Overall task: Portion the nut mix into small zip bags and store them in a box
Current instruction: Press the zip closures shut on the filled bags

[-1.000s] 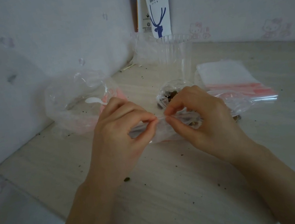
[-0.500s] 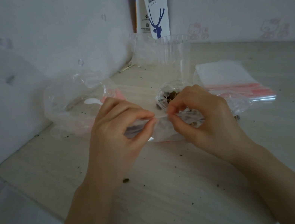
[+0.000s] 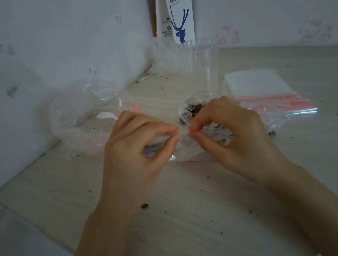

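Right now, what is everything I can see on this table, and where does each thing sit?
small clear zip bag: one, clear, table centre, top edge pinched
brown nut mix: one heap, in clear plastic, behind the right hand
stack of empty zip bags: one, clear with pink-red strips, right
crumpled clear plastic bag: one, left
white plastic spoon: one, at the crumpled bag
clear ribbed plastic cup: one, back centre
white paper bag with blue deer: one, against the wall
pale wooden table: one, crumb-speckled
left hand: pinches the zip bag
right hand: pinches the zip bag
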